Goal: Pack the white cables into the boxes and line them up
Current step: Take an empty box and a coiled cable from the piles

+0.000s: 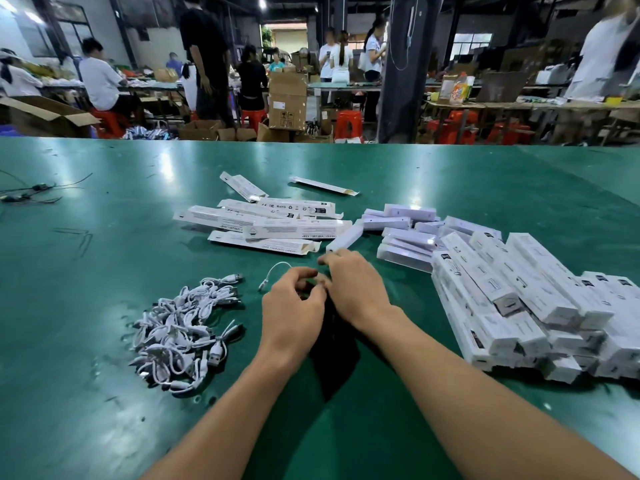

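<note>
My left hand (292, 306) pinches a short white cable (273, 271), whose loop and plug stick out to the left. My right hand (356, 289) meets it fingertip to fingertip, fingers curled onto the same cable. Just beyond my right fingertips lies one white box (346, 237), not touching them. A tangled pile of white cables (183, 327) sits at my left. Flat, unfilled boxes (273, 223) lie scattered ahead. Stacked white boxes (519, 299) lie in rows at my right.
The green table (104, 265) stretches wide around me. Dark wires (31, 194) lie at its far left edge. Beyond the table are people, cardboard cartons (287, 98), red stools (348, 124) and a dark pillar (403, 64).
</note>
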The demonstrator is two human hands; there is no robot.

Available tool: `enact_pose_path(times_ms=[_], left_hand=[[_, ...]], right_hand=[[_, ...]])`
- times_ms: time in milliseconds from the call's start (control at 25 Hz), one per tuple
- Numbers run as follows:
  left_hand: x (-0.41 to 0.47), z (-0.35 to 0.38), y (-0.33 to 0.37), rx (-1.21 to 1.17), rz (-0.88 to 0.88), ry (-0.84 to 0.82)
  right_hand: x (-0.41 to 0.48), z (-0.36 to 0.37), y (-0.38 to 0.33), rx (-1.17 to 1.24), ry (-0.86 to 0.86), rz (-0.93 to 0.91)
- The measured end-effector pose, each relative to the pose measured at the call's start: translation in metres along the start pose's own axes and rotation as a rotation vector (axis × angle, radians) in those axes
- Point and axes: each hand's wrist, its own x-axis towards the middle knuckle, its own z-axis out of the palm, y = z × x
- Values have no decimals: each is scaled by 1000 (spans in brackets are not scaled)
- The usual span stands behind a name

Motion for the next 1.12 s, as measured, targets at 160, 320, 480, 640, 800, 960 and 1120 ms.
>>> enact_pose_path(times_ms=[160,320,480,640,800,960,1120], left_hand=[[7,-2,-3,-79,-56,89],[14,-3,-11,-117,-88,98],[15,-2,-15,-168,-115,84],[15,-3,-16,-224,-123,67],[12,-4,-13,-230,-127,49],[9,-5,-10,-204,-118,14],[4,-7,-7,-155,-107,-40]], right_hand=[[33,13,-14,-71,-127,-70],[56,13,-18,-160,-308,-109],[48,13,-18,-77,-159,-86],[33,3,-16,-102,-193,-43],[13,-14,-5,-5,-206,38],[-15,-23,15,303,-96,150],[-46,-24,25,556,44,189]])
